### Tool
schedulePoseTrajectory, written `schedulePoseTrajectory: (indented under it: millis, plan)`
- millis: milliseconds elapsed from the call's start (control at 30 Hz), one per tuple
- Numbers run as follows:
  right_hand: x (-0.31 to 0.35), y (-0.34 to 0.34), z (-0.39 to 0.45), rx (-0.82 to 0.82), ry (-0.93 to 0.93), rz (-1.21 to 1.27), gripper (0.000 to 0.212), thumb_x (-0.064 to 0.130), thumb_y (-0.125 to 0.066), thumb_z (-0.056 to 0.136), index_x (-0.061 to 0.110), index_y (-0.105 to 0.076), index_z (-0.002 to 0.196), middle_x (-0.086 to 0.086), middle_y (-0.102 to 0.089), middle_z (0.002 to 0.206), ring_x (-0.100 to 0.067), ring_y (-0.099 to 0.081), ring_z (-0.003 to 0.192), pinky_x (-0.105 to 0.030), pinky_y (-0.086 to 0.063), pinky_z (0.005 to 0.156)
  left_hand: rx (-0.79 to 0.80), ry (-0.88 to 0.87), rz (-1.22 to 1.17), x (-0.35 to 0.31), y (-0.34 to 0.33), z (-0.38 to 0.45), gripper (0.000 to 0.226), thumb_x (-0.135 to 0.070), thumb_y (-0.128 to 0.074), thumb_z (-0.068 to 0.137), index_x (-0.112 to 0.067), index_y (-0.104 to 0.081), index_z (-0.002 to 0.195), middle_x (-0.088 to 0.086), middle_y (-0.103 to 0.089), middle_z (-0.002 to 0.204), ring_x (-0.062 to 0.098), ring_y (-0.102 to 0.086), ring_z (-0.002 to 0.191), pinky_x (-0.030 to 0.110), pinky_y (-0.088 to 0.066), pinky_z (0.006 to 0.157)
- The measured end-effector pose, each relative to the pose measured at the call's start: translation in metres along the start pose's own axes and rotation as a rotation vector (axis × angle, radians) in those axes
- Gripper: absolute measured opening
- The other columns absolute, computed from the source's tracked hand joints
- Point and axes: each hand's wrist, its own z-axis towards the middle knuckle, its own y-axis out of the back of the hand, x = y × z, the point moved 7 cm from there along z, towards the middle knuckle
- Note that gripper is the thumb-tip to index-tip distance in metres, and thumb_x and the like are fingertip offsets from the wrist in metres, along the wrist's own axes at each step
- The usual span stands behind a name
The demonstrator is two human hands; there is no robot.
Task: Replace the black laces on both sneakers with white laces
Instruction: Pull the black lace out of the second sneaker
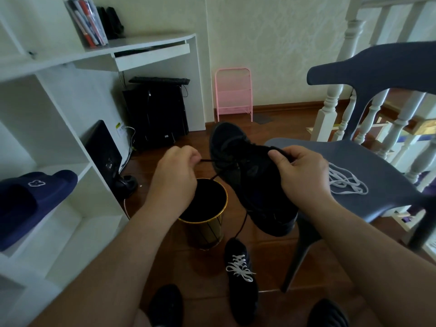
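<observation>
The right hand (300, 172) grips a black sneaker (250, 178) by its collar, fingers and thumb curled round the edge, and holds it in the air with the toe pointing away, between the bin and the chair. The left hand (175, 175) pinches the black lace (207, 160) between curled fingers just left of the shoe, the lace running taut from the fingertips to the eyelets; a loose end of it hangs below the sole toward the floor. Under the left wrist stands a gold-rimmed waste bin (205, 223) on the wooden floor (271, 263). Beside the bin lies the other sneaker (241, 282), already threaded with a white lace (239, 267) (criss-crossed over its tongue). A loose white lace (346, 181) lies in a tangle on the seat of the grey plastic chair (377, 166), just right of the right hand. On the left, a white shelf unit (70, 185) holds a navy slipper (30, 199).
</observation>
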Motion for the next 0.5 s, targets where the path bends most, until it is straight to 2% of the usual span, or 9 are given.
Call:
schedulePoseTrajectory:
  millis: [67,200,267,333,433,500]
  plan:
    - [-0.004,0.006,0.004,-0.02,-0.039,0.043,0.017,0.043,-0.067,0.098,0.032,-0.075,0.088,0.014,-0.07,0.076,-0.004,-0.065,0.076,-0.034,-0.056,0.068,0.0,0.025,-0.014,0.011,0.005,0.0,0.024,-0.024,-0.045,0.111,-0.019,-0.067,0.118,-0.007,-0.056,0.106,0.012,-0.053,0.1,0.023,-0.035,0.078]
    - [-0.008,0.004,0.006,0.0,-0.071,0.098,0.017,0.041,-0.064,0.1,0.029,-0.076,0.095,0.012,-0.071,0.08,-0.008,-0.066,0.08,-0.033,-0.055,0.07,0.324,0.178,0.073,0.042,-0.022,-0.007,0.026,-0.036,-0.048,0.107,-0.032,-0.073,0.105,-0.009,-0.068,0.106,0.013,-0.062,0.098,0.037,-0.051,0.08]
    - [-0.006,-0.003,0.003,0.045,-0.046,0.032,0.018,0.04,-0.06,0.103,0.03,-0.074,0.098,0.013,-0.069,0.081,-0.007,-0.064,0.081,-0.028,-0.048,0.066,0.413,0.228,0.013,0.043,-0.032,-0.012,0.03,-0.044,-0.044,0.108,-0.033,-0.072,0.11,-0.009,-0.069,0.108,0.016,-0.063,0.103,0.04,-0.055,0.087]
    - [0.0,-0.011,-0.003,0.096,-0.003,-0.038,0.018,0.039,-0.055,0.105,0.03,-0.069,0.097,0.014,-0.065,0.081,-0.004,-0.059,0.08,-0.025,-0.041,0.063,0.349,0.193,-0.087,0.028,-0.031,-0.014,0.031,-0.052,-0.043,0.108,-0.035,-0.068,0.111,-0.009,-0.067,0.104,0.016,-0.063,0.101,0.041,-0.054,0.083]
    - [0.011,-0.024,-0.011,0.15,0.053,-0.08,0.019,0.038,-0.052,0.107,0.033,-0.058,0.089,0.014,-0.059,0.08,0.0,-0.054,0.077,-0.022,-0.034,0.06,0.193,0.13,-0.293,-0.005,-0.025,-0.018,0.026,-0.06,-0.055,0.1,-0.034,-0.058,0.094,-0.007,-0.063,0.084,0.013,-0.062,0.08,0.038,-0.048,0.067]
    - [0.014,-0.031,-0.015,0.178,0.087,-0.095,0.02,0.038,-0.051,0.106,0.034,-0.054,0.087,0.016,-0.057,0.081,0.002,-0.052,0.077,-0.021,-0.033,0.061,0.248,0.104,-0.284,-0.022,-0.031,-0.025,0.031,-0.061,-0.065,0.092,-0.035,-0.05,0.098,-0.004,-0.062,0.08,0.014,-0.062,0.072,0.037,-0.048,0.063]
